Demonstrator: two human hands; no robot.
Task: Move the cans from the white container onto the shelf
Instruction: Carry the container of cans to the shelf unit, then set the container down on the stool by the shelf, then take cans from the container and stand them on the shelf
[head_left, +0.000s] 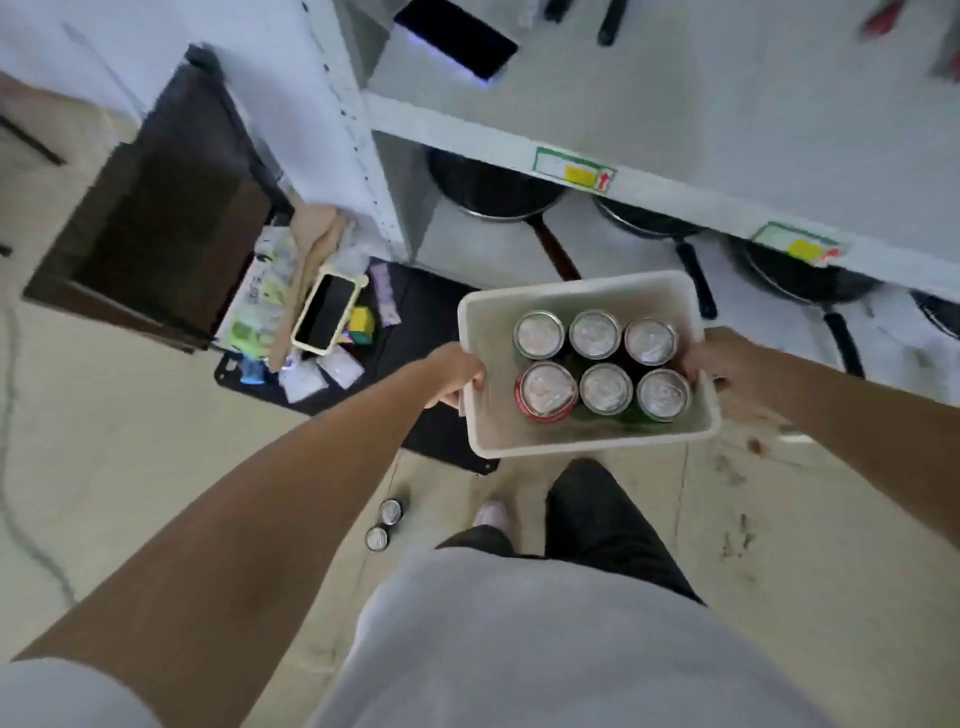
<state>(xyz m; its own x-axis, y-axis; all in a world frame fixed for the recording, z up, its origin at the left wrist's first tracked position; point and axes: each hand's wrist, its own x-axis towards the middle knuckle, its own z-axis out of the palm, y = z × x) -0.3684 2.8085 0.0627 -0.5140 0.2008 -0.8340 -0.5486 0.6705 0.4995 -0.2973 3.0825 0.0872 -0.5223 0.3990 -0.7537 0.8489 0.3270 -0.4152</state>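
Observation:
I hold a white container in front of me at waist height, just before the white shelf. My left hand grips its left rim and my right hand grips its right rim. Several upright cans stand inside in two rows, silver tops up; the front left one is a red can, the others look green or dark. The shelf board above is mostly bare white surface.
Black frying pans sit on the lower shelf level under the board. A black mat on the floor holds a phone, packets and small items. Two cans stand on the floor by my feet. A dark box stands left.

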